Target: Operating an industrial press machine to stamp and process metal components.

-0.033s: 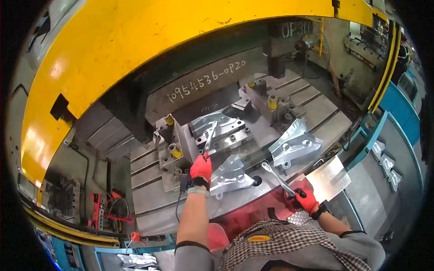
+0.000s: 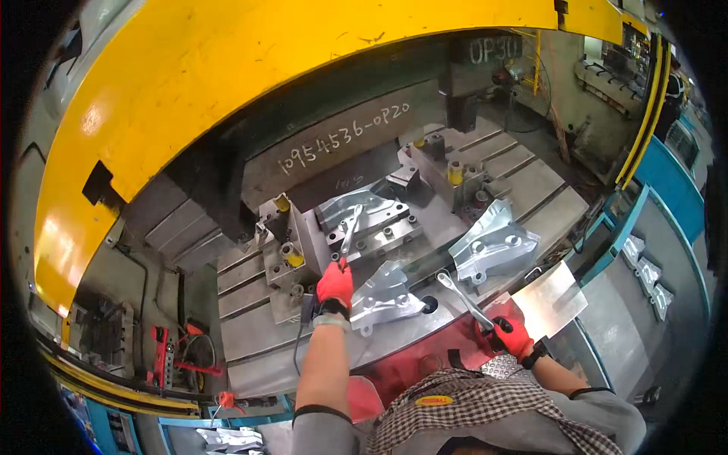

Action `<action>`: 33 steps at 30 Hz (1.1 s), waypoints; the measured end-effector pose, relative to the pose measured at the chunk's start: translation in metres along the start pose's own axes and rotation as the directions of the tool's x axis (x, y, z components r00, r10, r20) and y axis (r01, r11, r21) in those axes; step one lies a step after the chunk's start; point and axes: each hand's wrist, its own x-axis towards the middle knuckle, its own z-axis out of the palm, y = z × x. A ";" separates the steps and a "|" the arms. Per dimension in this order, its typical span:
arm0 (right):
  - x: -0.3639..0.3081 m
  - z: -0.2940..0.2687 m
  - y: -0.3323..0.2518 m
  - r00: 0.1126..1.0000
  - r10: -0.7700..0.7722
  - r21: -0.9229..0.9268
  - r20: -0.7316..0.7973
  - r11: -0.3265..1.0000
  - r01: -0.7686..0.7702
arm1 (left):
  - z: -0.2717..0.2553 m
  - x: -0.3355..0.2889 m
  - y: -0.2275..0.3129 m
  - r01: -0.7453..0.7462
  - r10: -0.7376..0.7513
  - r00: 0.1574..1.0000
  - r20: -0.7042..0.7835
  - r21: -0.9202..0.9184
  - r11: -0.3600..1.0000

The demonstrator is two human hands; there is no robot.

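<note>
My left hand (image 2: 334, 287), in a red glove, is closed round the dark grip of a silver hand tool (image 2: 351, 230). The far end of that tool overlaps a shaped sheet-metal part (image 2: 377, 205) lying on the die; contact cannot be made out. In my red-gloved right hand (image 2: 513, 338) is a second silver tool (image 2: 462, 300) with a rounded, ring-like head, which points toward the far left. A bent metal part (image 2: 388, 294) lies on the press bed just right of my left hand. Another metal part (image 2: 497, 246) sits farther right, beyond the second tool's head.
A yellow press frame (image 2: 227, 61) arches overhead. Guide posts with yellow collars (image 2: 292, 255) stand around the die. The slotted bed (image 2: 250, 337) spreads to the left. At right, several formed parts (image 2: 646, 274) lie on a blue-edged table; more parts (image 2: 231, 438) lie at lower left.
</note>
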 end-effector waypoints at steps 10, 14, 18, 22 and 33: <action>-0.002 -0.007 -0.016 0.998 0.059 0.040 -0.027 0.998 -0.058 | -0.004 -0.046 -0.017 -0.043 0.050 0.999 0.016 -0.303 0.952; -0.002 -0.010 -0.019 0.999 0.035 -0.019 0.007 0.999 -0.035 | -0.011 -0.132 -0.043 0.018 0.010 0.996 0.084 -0.324 0.946; 0.000 -0.013 -0.019 0.997 0.038 0.057 0.063 0.997 -0.042 | -0.005 -0.219 -0.068 0.027 0.004 0.994 0.106 -0.291 0.956; 0.001 -0.009 -0.012 0.991 0.112 0.133 0.075 0.984 -0.122 | 0.012 -0.261 -0.086 -0.032 0.041 0.997 0.067 -0.124 0.992; -0.041 -0.046 -0.020 0.949 0.312 0.684 0.036 0.685 -0.251 | 0.044 -0.274 -0.139 0.206 0.090 0.885 0.456 -0.558 0.804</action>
